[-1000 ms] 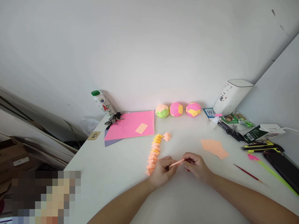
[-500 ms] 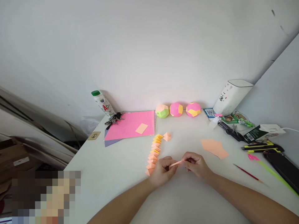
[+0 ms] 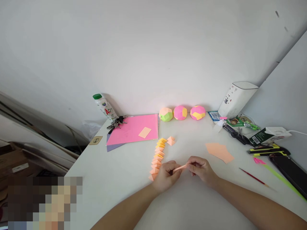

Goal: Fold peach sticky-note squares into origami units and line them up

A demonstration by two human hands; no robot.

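Observation:
Between my two hands is a narrow folded strip of peach paper (image 3: 179, 168). My left hand (image 3: 166, 175) grips its near-left part, with the fingers closed around it. The fingertips of my right hand (image 3: 200, 167) pinch its other end. A row of folded paper pieces (image 3: 158, 156), peach and yellow, runs away from my left hand, which covers part of its near end. One more folded peach piece (image 3: 171, 141) sits by the far end of the row. Flat peach paper sheets (image 3: 220, 152) lie to the right of my right hand.
Three paper balls (image 3: 180, 113) stand along the wall. Pink paper (image 3: 131, 129) with keys (image 3: 117, 123) and a bottle (image 3: 105, 107) are at the back left. On the right are a white container (image 3: 237, 99), a cutter (image 3: 267, 150), a thin red brush (image 3: 254, 177) and a black phone-like object (image 3: 289, 171).
My right fingertips have shifted slightly left along the paper strip. Both hands keep hold of it, and the whole view has moved a little.

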